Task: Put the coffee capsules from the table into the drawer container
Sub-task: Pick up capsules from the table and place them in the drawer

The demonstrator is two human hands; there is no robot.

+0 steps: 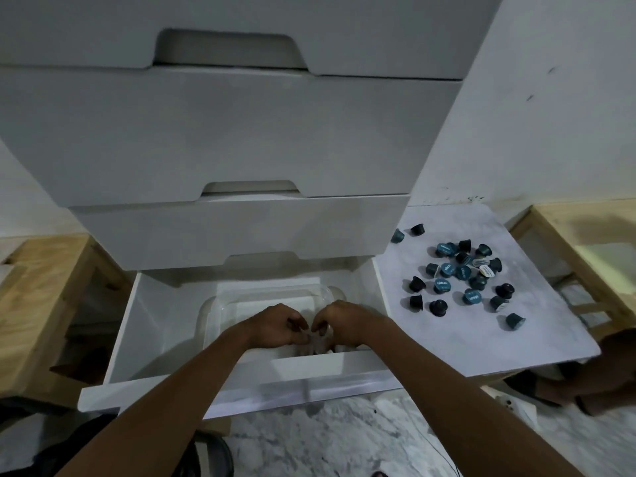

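Several dark and teal coffee capsules lie scattered on a low white table to the right of the drawers. The bottom drawer is pulled out, and a clear plastic container sits inside it. Both my hands reach into that container, side by side and almost touching. My left hand and my right hand have their fingers curled downward near the container's front edge. What the fingers hold is blurred and hidden behind the drawer front.
A white chest of drawers rises above the open drawer, its upper drawers closed. Wooden furniture stands at the left and another wooden piece at the right. Marble floor lies below.
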